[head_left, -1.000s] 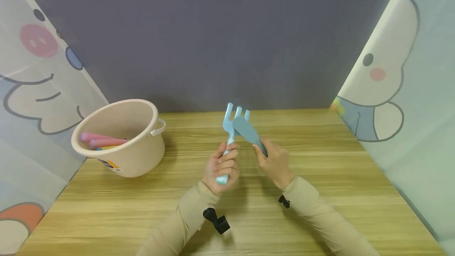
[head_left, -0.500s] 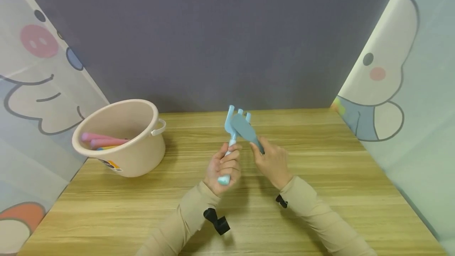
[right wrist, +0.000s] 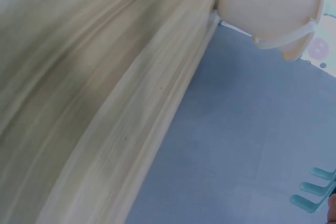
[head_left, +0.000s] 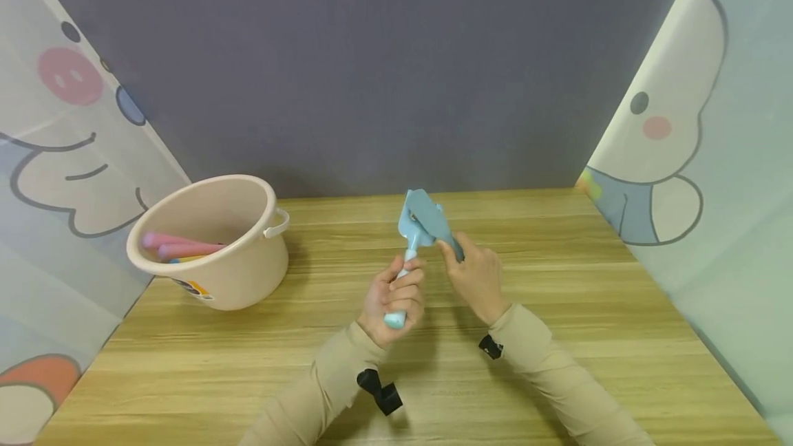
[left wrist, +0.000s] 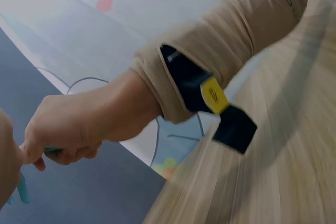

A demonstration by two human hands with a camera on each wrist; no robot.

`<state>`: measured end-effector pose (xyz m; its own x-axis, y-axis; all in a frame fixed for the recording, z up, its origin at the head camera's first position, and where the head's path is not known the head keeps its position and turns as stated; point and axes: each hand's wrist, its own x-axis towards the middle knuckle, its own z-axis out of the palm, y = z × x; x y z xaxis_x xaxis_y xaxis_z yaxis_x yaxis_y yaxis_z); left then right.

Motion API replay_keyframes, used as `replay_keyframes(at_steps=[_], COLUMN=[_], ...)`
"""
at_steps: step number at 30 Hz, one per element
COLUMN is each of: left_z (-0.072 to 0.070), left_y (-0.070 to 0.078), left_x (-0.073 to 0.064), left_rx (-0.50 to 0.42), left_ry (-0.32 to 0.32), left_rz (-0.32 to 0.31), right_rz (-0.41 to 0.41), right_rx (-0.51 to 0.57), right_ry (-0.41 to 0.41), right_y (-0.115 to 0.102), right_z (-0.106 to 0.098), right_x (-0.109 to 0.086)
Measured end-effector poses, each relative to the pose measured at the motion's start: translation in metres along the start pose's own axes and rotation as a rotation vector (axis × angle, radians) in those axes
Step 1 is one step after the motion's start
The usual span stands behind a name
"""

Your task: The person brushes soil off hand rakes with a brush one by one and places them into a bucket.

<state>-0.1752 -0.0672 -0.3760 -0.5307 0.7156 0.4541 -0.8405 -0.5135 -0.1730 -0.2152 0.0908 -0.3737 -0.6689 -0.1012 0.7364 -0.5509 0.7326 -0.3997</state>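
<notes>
In the head view, my left hand (head_left: pixel 404 294) grips a light blue toy hand rake (head_left: pixel 409 227) by its pale handle, fingers wrapped round it, head pointing away from me. My right hand (head_left: pixel 480 281) pinches a flat, grey-blue piece with a rounded end (head_left: pixel 431 214); its exact kind cannot be told. That piece lies across the rake's head and hides much of the tines. The left wrist view has my right hand (left wrist: pixel 65 124) beside part of my left hand (left wrist: pixel 6 153). At the right wrist view's edge, the rake's three tines (right wrist: pixel 314 190) show near a fingertip.
A cream bucket (head_left: pixel 248 274) with a white side handle stands at the left on the wood-grain table (head_left: pixel 557 246). Pink sticks (head_left: pixel 186 248) and something yellow and blue lie in it. A dark panel (head_left: pixel 384 74) rises behind the table, with cartoon-printed sheets on both sides.
The rake has turned and tilted in my left hand, so its tines show less. It has shifted slightly right. My right hand has moved the grey-blue piece up along the rake's head.
</notes>
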Motion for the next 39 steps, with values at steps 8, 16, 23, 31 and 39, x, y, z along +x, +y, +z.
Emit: replay_keyframes(at_steps=[8, 16, 23, 31, 39], left_z=[0.002, 0.004, 0.005, 0.008, 0.013], left_y=[0.0, 0.0, -0.001, 0.002, 0.006], left_x=[-0.002, -0.005, -0.007, -0.013, -0.025], left_rx=[0.098, 0.185, 0.265, 0.49, 0.894], left_ry=[0.068, 0.113, 0.135, 0.188, 0.373], left_rz=[-0.014, -0.028, -0.034, -0.035, 0.03], right_rz=[0.121, 0.258, 0.374, 0.507, 0.588], right_rx=[0.15, 0.296, 0.37, 0.464, 0.514], right_ry=[-0.098, -0.145, -0.139, -0.224, -0.296], right_y=[0.0, 0.002, 0.008, 0.017, 0.025], right_z=[-0.009, -0.013, -0.018, -0.028, -0.037], right_x=[0.001, 0.001, 0.004, 0.006, 0.008])
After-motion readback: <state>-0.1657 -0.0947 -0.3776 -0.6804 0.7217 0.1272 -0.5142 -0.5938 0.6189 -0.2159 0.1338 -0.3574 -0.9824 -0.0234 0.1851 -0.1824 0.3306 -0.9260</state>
